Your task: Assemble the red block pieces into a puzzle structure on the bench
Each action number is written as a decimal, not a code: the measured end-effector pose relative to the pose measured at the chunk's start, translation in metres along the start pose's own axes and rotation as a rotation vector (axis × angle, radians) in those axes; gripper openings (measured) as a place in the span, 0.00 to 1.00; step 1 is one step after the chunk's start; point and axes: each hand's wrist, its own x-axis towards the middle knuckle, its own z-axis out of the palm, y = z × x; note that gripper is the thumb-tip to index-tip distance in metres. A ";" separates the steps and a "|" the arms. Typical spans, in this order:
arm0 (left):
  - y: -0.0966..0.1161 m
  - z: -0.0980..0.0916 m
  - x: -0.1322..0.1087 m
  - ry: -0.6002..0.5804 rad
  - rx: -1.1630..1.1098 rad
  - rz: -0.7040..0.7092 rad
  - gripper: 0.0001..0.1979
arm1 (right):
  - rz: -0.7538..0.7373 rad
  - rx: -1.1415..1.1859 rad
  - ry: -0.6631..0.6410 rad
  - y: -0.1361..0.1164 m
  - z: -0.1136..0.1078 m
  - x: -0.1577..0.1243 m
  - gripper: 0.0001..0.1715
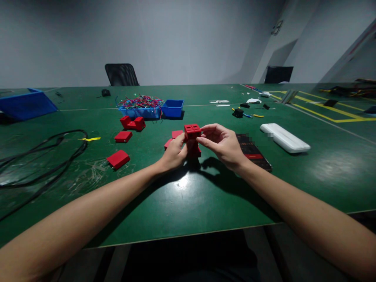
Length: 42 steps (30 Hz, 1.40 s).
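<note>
Above the near part of the green table (pixel 164 219), straight ahead of the person, a red block (pixel 192 132) is held up with its slotted end tilted towards the eyes, probably so that the two small openings can be seen. The left hand (pixel 175 153) is closed around its side, thumb across the near face, and seems to carry the weight. The right hand (pixel 221 144) is half open with its fingers curled; thumb and forefinger come to the block's upper right edge, a light hold that would suit fine adjusting, though I cannot tell whether they pinch it or only steady it.

Just behind the left hand lie more red pieces (pixel 177 134), partly hidden by it. Further left, a U-shaped red part (pixel 132 123) and two red caps (pixel 118 159) lie apart from one another, which makes each simple to pick up singly. Beyond them, a heaped tray of coloured wires (pixel 141 102) stands beside a small blue box (pixel 172 109), close enough to reach while leaving the near edge free. A phone (pixel 260 161) lies flat, partly behind the right hand, and a white power bank (pixel 284 138) rests farther right.
</note>
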 end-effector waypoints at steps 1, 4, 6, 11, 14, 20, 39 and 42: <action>0.000 0.000 0.000 0.004 -0.031 0.003 0.19 | -0.008 -0.016 -0.018 0.001 -0.001 0.000 0.24; 0.001 0.001 0.001 0.008 -0.031 0.008 0.18 | -0.024 -0.058 -0.049 0.002 -0.005 0.000 0.23; 0.002 0.001 0.002 0.016 -0.007 0.013 0.17 | -0.031 -0.067 -0.057 0.003 -0.006 0.000 0.23; -0.002 0.002 0.004 0.124 -0.205 -0.072 0.19 | -0.037 -0.097 -0.027 0.005 -0.004 0.002 0.21; -0.007 0.000 0.008 0.246 -0.369 -0.181 0.16 | -0.006 -0.133 0.005 0.006 -0.004 0.003 0.18; -0.013 -0.002 0.012 0.325 -0.489 -0.275 0.15 | 0.093 -0.125 0.011 0.009 -0.004 0.005 0.15; -0.019 -0.027 0.037 0.957 -0.565 -0.301 0.05 | 0.167 -0.134 -0.149 0.014 -0.014 0.002 0.08; -0.031 -0.034 0.042 0.979 -0.471 -0.366 0.04 | 0.164 -0.160 -0.176 0.017 -0.017 0.001 0.10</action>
